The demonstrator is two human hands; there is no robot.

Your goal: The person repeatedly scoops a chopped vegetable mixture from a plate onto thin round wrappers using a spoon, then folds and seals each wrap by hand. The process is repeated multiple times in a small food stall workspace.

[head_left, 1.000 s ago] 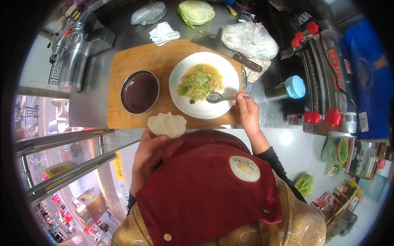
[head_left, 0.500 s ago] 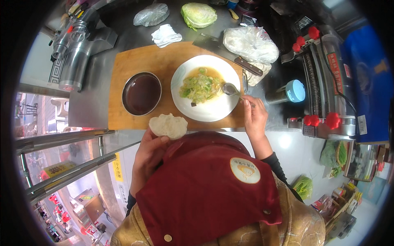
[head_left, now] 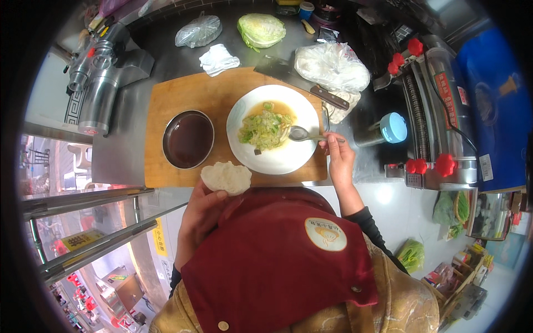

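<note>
A flat, pale piece of bread (head_left: 226,177) with a ragged edge is held in my left hand (head_left: 206,201), just off the near edge of the wooden board (head_left: 166,94). My right hand (head_left: 340,157) grips the handle of a metal spoon (head_left: 300,134). The spoon's bowl hangs over the white plate (head_left: 288,161), at the right side of a heap of chopped cabbage (head_left: 265,127) in brownish liquid. One small dark piece lies at the heap's near edge. Left of the plate, a round metal bowl (head_left: 189,139) holds dark red-brown liquid.
A cleaver (head_left: 330,97) lies beyond the plate, its handle pointing right. Behind the board are a white cloth (head_left: 219,60), a cabbage (head_left: 261,31) and plastic bags (head_left: 332,66). A blue-lidded jar (head_left: 393,127) and a metal roller machine (head_left: 438,111) stand at the right.
The spoon has shifted left over the plate toward the cabbage, its handle now nearly level. My left hand still holds the bread. The whole view has tilted slightly.
</note>
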